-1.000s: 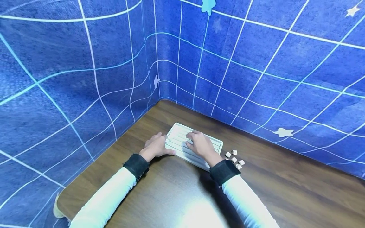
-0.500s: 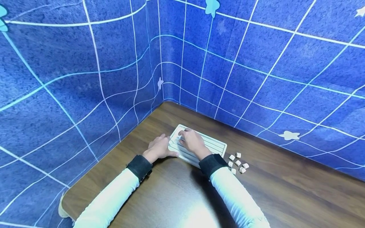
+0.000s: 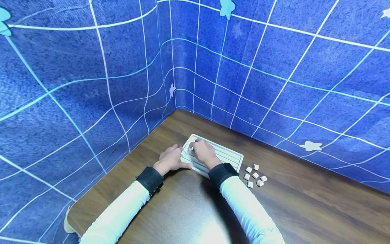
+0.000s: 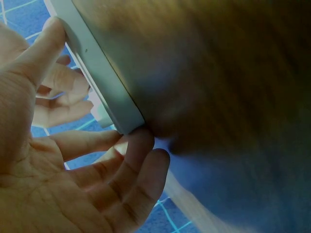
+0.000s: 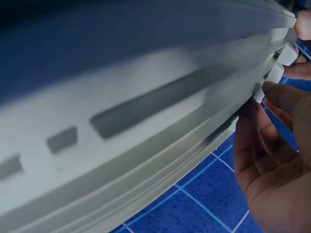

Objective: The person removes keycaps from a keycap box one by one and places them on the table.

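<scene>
A white ridged tray (image 3: pixel 229 155) lies flat on the wooden table. My left hand (image 3: pixel 171 159) holds its left short end, thumb at the near corner and fingertips on the far part of that end; in the left wrist view the fingers (image 4: pixel 138 145) bend at the tray's corner. Over the tray's left part is my right hand (image 3: pixel 205 153), pinching a small white block (image 5: pixel 260 91) between thumb and fingers. Two more small blocks (image 5: pixel 275 73) sit in line beside it at the tray's end. The right fingertips are partly hidden in the head view.
Several loose white blocks (image 3: pixel 255 175) lie on the brown wooden table (image 3: pixel 182 210), just off the tray's right end. A blue curtain (image 3: pixel 243 67) with pale grid lines and stars hangs behind and along the left edge.
My right hand has moved left along the tray, from its middle to its left end, and settled there. The left hand keeps its hold. The head view has shifted slightly.
</scene>
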Tool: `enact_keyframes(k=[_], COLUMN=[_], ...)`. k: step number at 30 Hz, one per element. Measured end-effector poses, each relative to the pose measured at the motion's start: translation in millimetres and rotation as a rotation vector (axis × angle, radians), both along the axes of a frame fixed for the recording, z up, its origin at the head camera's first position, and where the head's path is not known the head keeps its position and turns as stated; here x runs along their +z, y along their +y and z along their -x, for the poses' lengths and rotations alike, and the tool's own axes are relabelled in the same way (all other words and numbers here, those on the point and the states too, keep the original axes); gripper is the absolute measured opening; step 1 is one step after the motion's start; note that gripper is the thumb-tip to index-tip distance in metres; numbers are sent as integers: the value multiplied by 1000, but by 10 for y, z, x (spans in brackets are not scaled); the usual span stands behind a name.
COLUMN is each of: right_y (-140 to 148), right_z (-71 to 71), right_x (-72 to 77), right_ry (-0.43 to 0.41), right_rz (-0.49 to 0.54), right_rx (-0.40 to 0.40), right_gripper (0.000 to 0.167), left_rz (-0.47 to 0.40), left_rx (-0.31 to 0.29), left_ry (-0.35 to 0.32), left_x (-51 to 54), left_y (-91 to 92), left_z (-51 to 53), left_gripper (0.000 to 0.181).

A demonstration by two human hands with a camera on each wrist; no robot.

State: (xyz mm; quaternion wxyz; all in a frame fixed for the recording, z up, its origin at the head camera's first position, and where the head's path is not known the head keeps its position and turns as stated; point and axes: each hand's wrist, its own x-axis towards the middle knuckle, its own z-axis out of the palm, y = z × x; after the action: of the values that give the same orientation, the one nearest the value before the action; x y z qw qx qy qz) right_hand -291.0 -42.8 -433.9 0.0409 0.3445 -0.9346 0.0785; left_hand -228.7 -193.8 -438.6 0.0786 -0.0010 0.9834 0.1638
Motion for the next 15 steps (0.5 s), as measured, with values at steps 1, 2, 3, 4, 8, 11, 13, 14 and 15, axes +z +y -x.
enact_keyframes(k=[1, 2, 3, 4, 8, 11, 13, 14, 15], right_y=[-10, -20, -29, -39, -80, -109, -127, -139, -151], right_z=[1, 2, 1, 2, 5, 9, 7, 7, 5], right_x=[-1, -1, 2, 8, 46, 77, 95, 103, 111], right_ry=[-6, -14, -20, -24, -35, -26, -18, -21, -22], right_rz=[-7, -14, -20, -30, -81, -119, -144, -152, -157], right_rx=[-6, -12, -21, -29, -65, -83, -90, -97, -103], right_gripper=[18, 18, 18, 18, 17, 15, 14, 14, 14], left_rz=[2, 5, 7, 7, 5, 1, -1, -4, -7], left_rx=[1, 2, 3, 4, 5, 7, 7, 6, 5], left_ry=[-1, -2, -3, -3, 4, 2, -2, -3, -2], left_x=[-3, -6, -8, -11, -5, 0, 6, 8, 9], left_y=[1, 3, 6, 8, 11, 11, 11, 11, 10], left_z=[-2, -4, -6, -8, -15, -10, -10, -9, -9], left_gripper=[91, 91, 91, 90, 88, 90, 91, 91, 91])
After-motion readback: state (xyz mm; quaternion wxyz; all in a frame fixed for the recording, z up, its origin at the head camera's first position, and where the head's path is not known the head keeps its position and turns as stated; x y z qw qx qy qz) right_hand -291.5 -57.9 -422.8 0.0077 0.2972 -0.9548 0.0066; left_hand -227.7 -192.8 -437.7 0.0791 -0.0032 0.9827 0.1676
